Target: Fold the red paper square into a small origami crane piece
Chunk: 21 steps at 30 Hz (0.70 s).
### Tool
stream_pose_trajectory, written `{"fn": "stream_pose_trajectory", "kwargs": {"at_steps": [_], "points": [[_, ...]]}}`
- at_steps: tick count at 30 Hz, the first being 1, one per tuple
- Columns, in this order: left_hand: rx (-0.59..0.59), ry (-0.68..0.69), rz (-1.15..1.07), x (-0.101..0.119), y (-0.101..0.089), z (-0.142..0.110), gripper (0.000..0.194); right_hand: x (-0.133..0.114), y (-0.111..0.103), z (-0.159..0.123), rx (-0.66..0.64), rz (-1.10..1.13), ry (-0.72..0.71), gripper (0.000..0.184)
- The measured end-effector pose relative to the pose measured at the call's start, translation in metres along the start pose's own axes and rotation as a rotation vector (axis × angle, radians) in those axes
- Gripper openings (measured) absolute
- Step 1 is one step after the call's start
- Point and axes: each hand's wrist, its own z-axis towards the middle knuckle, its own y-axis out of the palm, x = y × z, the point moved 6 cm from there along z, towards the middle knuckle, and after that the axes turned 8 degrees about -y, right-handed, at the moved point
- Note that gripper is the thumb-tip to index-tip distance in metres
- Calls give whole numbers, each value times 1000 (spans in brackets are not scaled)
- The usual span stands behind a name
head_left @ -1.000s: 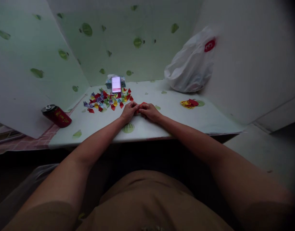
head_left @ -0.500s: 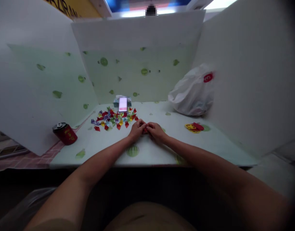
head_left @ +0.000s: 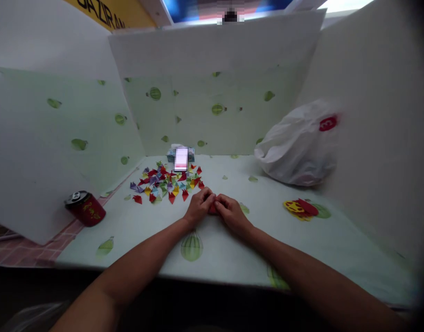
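My left hand (head_left: pixel 200 204) and my right hand (head_left: pixel 230 210) meet over the middle of the table, fingertips pinched together. Between them is a small piece of red paper (head_left: pixel 212 210), mostly covered by the fingers, so its folded shape cannot be made out. Just beyond my left hand lies a spread of small folded paper figures (head_left: pixel 171 198) in red, yellow, purple, green and blue. To the right of my right hand, some yellow and red cut-out pieces (head_left: pixel 301 208) rest in a small pile.
A lit phone (head_left: pixel 181 159) leans on a tissue box (head_left: pixel 191 154) behind the paper figures. At the left edge stands a red drink can (head_left: pixel 86 208), tilted in view. A white plastic bag (head_left: pixel 298 150) sits at the back right. White panels (head_left: pixel 218 50) wall the table on three sides.
The camera view has shifted, so the table and its things appear lower and larger. Both hands stay together on the red paper, with slightly changed finger positions.
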Motion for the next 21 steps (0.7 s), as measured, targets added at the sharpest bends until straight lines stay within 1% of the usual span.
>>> {"fn": "stream_pose_trajectory", "kwargs": {"at_steps": [5, 10, 12, 15, 19, 21], "points": [[-31, -56, -19, 1, 1, -6, 33, -6, 1, -6, -30, 11, -8, 24], [-146, -134, -53, -4, 6, -11, 36, -8, 1, -12, -60, 1, -57, 22], [-159, -154, -65, -4, 5, -13, 35, -7, 2, -14, -66, -23, -77, 24], [-120, -103, -18, 1, 3, -15, 32, -7, 1, -17, -23, -68, -96, 24], [-97, 0, 79, 7, 4, -20, 29, -7, 5, -26, -61, -76, -67, 23], [-85, 51, 112, 9, 3, -22, 28, -6, 5, -30, -43, -76, -38, 23]]}}
